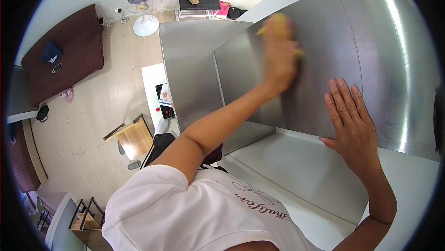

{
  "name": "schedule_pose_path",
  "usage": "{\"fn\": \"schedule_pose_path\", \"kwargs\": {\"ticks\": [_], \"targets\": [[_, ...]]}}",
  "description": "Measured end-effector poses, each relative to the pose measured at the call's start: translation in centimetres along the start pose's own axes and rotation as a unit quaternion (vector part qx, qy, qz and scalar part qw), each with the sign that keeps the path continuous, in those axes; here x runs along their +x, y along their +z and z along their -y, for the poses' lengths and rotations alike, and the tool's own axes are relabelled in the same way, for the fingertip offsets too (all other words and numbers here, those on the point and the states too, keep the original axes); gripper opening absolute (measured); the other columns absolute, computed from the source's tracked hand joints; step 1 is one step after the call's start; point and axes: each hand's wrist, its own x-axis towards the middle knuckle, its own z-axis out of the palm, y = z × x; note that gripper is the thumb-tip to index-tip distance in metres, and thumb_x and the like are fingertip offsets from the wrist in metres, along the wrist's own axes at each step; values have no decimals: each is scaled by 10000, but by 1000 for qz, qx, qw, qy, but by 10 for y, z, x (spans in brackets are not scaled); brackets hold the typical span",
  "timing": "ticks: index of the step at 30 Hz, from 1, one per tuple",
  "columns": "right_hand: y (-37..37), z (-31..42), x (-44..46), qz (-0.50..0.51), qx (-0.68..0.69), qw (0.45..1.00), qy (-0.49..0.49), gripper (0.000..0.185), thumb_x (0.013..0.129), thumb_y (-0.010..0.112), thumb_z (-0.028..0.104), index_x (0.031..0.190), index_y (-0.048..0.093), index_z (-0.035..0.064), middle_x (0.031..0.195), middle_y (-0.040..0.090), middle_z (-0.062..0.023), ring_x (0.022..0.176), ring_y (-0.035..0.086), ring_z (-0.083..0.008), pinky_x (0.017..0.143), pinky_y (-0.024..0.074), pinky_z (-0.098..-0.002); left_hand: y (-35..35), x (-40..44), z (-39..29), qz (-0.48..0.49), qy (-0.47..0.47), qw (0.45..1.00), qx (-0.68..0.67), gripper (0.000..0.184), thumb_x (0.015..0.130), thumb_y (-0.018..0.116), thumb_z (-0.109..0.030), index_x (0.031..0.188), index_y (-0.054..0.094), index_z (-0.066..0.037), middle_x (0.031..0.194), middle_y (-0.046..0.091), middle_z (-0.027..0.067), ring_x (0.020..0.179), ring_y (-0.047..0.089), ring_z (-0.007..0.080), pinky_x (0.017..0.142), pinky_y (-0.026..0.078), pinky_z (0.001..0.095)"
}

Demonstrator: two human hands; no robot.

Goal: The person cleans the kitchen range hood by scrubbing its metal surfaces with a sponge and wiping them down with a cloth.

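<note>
My left hand [279,61], smeared by motion, presses a yellow cloth [280,20] against the upper part of a brushed-metal panel [315,33]. Yellow shows above the fingers and beside the palm; the cloth's exact shape is blurred. Lower on the right, my right hand [350,123] lies flat on the same metal surface with its fingers stretched out and holds nothing. A seam [352,38] runs down the metal between the two hands' areas, near my right fingertips.
Below the panel is a pale recessed surface [306,167]. A metal side panel [190,65] stands left, beside a white counter [150,82] with a black cooktop [167,112]. Farther off are a wooden-seated chair [132,139], a white fan [145,25], a bench [199,3] and a brown-covered sofa [69,65].
</note>
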Motion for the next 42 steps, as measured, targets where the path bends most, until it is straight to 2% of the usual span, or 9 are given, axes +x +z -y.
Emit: {"fn": "schedule_pose_path", "kwargs": {"ticks": [2,7,11,13,17,23,32,34,42], "targets": [[0,-2,0,3,-2,1000,-6,913,649,723,469,1339,394,-32,1474,265,-168,1385,211,-289,1165,138,-412,16,25,-65,34,92,995,-22,593,934,390,-190,1436,172,39,1507,105,238,1405,23,391,1131,13,450],[5,-1,-2,-24,29,999,-2,924,601,767,409,1323,405,-41,1459,299,-172,1377,236,-292,1164,155,-405,2,13,-25,38,45,998,-14,581,942,366,-200,1429,176,54,1506,95,244,1403,19,397,1132,22,452],[9,0,-3,-18,32,999,6,943,584,779,397,1328,397,-40,1458,299,-172,1378,235,-291,1165,157,-406,-50,-47,156,-40,-159,982,97,521,985,306,-242,1401,239,66,1483,172,240,1390,122,360,1137,68,410],[10,-1,-3,-38,34,999,2,931,592,776,402,1327,403,-31,1461,304,-154,1379,236,-273,1167,160,-393,-65,-69,171,-96,-302,945,86,530,986,313,-254,1401,234,66,1480,180,240,1385,140,355,1136,77,413],[8,-2,-4,-43,31,999,7,922,587,777,411,1320,421,-18,1455,324,-128,1373,255,-245,1166,170,-376,-37,-81,99,-80,-245,964,62,552,974,339,-247,1413,206,61,1486,148,250,1393,104,366,1133,64,416],[1,-5,-25,-78,58,994,53,842,576,801,266,1301,458,12,1433,375,-76,1365,276,-191,1163,190,-349,3,-92,-104,131,-9,990,-45,614,968,320,-269,1454,83,20,1530,-9,195,1418,-43,331,1124,-8,426],[25,1,-34,-149,16,983,107,691,613,760,139,1252,513,51,1424,398,-5,1359,284,-149,1173,184,-327,-50,-207,76,17,-199,976,82,583,998,242,-305,1441,99,45,1509,66,242,1410,28,352,1133,15,424],[32,1,-35,-151,27,983,103,827,574,780,142,1320,433,57,1460,337,-10,1368,268,-171,1168,211,-357,-54,-222,96,-42,-377,917,124,584,1001,243,-315,1439,105,45,1507,98,233,1407,49,352,1138,31,410],[28,0,-37,-157,9,983,97,791,571,761,105,1299,458,50,1438,375,-13,1352,301,-169,1165,228,-353,1,-142,-86,96,-85,992,-10,585,995,245,-276,1458,26,6,1533,-1,177,1419,0,302,1123,-15,413]]}}
